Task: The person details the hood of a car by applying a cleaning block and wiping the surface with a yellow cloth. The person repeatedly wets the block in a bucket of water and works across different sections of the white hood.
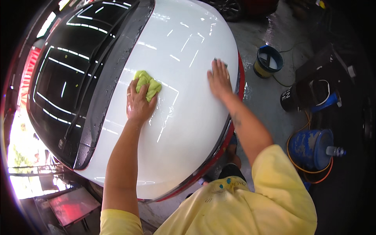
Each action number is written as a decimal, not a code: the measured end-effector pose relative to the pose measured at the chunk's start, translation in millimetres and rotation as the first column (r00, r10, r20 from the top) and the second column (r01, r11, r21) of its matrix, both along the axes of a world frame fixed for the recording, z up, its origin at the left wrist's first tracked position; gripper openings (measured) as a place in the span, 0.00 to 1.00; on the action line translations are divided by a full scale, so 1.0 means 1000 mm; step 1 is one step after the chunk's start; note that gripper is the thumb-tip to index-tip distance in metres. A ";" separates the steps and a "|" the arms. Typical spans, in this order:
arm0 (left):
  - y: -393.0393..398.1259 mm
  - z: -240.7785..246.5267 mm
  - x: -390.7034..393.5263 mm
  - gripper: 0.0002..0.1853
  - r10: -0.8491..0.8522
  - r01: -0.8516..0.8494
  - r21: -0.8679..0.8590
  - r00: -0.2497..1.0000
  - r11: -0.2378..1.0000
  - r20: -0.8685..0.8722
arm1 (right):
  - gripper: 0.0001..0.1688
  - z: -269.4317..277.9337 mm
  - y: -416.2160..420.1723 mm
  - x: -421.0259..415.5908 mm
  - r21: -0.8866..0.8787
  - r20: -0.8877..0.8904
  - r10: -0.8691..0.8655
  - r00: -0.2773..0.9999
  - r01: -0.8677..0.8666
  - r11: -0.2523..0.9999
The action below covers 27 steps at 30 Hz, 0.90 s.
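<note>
A white car hood spreads out before me, with wet streaks near its middle. My left hand presses a crumpled yellow-green cloth onto the hood, close to the windshield side. Farther right, my right hand lies flat near the hood's front edge. A small dark item shows at its fingertips; its kind and how much of it lies under the hand cannot be told. Beyond the black cowl panel, which bears water drops, is the dark windshield with its wipers.
On the wet floor to the right stand a bucket with contents and a cable beside it, a black bucket, and a blue drum ringed by an orange hose. A small table is at lower left. Another car's wheel shows at the top.
</note>
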<state>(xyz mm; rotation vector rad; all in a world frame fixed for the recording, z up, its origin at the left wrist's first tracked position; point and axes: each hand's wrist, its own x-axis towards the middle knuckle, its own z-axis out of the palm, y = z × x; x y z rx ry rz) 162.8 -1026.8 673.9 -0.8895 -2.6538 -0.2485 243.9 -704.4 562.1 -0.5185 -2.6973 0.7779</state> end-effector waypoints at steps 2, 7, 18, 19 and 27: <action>0.011 0.003 -0.005 0.25 0.050 -0.050 -0.004 0.996 0.999 0.077 | 0.42 -0.036 -0.075 0.076 0.022 -0.090 0.176 0.980 -0.174 0.984; 0.047 0.002 -0.029 0.25 0.109 -0.108 -0.004 0.993 0.994 0.053 | 0.48 -0.026 -0.092 0.146 -0.158 0.026 0.419 0.907 -0.411 0.898; 0.052 0.002 -0.030 0.26 0.122 -0.122 -0.012 0.992 0.992 0.035 | 0.46 -0.051 -0.050 0.118 -0.052 0.021 0.318 0.948 -0.317 0.947; 0.049 0.000 -0.029 0.26 0.118 -0.117 -0.022 0.992 0.993 0.036 | 0.48 -0.034 -0.088 0.181 -0.160 0.055 0.442 0.896 -0.429 0.889; 0.069 -0.001 -0.037 0.25 0.055 -0.055 0.010 0.998 0.998 0.026 | 0.40 -0.044 0.124 -0.038 -0.214 -0.120 0.001 0.993 -0.027 0.977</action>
